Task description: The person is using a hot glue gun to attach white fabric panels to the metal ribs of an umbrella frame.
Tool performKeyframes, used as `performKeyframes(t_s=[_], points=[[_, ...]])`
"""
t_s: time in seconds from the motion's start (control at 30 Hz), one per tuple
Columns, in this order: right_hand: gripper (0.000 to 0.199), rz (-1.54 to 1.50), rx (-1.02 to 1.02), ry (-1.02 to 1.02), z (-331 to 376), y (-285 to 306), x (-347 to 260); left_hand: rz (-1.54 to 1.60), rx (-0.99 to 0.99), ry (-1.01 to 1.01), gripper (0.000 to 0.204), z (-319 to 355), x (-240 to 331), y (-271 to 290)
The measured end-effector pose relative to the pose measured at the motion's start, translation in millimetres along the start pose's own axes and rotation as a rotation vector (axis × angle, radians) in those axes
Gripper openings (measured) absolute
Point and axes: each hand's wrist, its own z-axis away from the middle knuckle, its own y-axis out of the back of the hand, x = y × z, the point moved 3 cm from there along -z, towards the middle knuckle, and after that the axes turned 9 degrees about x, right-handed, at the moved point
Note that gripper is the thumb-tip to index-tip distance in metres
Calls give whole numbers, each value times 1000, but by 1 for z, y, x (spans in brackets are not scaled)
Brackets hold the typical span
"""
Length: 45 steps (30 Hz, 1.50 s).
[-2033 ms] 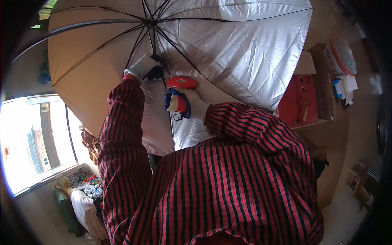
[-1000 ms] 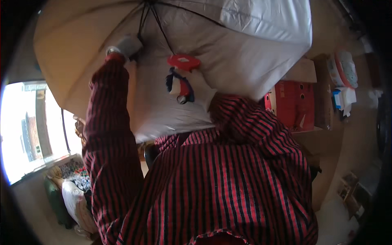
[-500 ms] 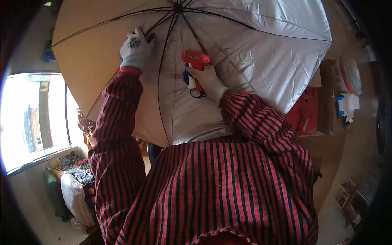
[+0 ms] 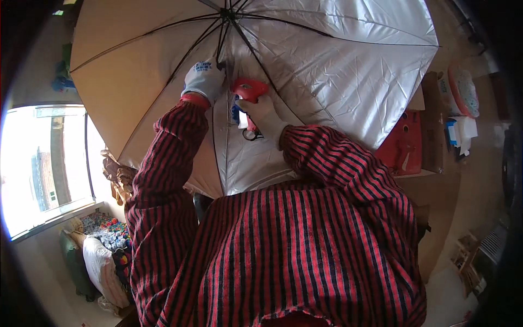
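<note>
An open umbrella (image 4: 348, 82) spreads in front of me, its silvery inner side facing me and its black ribs meeting at the hub (image 4: 227, 15). My left hand (image 4: 205, 79), in a white glove, is closed at one of the dark ribs below the hub; its fingertips are partly hidden. In my right hand (image 4: 265, 114), also gloved, is a red gun-shaped tool (image 4: 249, 88) with white and blue parts at its grip and a dark loop below. The tool's front points toward my left hand, close to the fabric.
A bright window (image 4: 49, 169) is at the left, with a white sack (image 4: 99, 267) and a heap of colourful small items (image 4: 111, 229) below it. Crumpled brown paper (image 4: 117, 177) lies by the umbrella's left edge. To the right are a red box (image 4: 404, 144) and a pink-rimmed basin (image 4: 463, 90).
My left hand has moved right and slightly down to another rib, nearer the tool. My right hand with the red tool has shifted a little left and down.
</note>
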Motion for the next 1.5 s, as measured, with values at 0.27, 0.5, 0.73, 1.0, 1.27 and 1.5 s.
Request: performKeyframes(t_s=[0.27,0.5,0.73,1.0,1.27,1.5], points=[[24,-163,27,-174,1,-7,13,57,-84,-44,33,-19,-1,-28],[24,-62,136,-294,11,-18,46,-10,-210,-232,29,-24,-15,-44],[26,-178,140,-302,26,-22,35,-286,-169,-477,24,-22,-4,-42],[32,-248,19,-461,37,-11,13,-317,161,-943,23,-28,-28,-62],[29,-456,-69,-529,32,-3,23,238,-320,-230,24,-36,-33,-62],[21,-93,-259,409,-2,-16,103,695,-504,173,23,-23,-1,-22]])
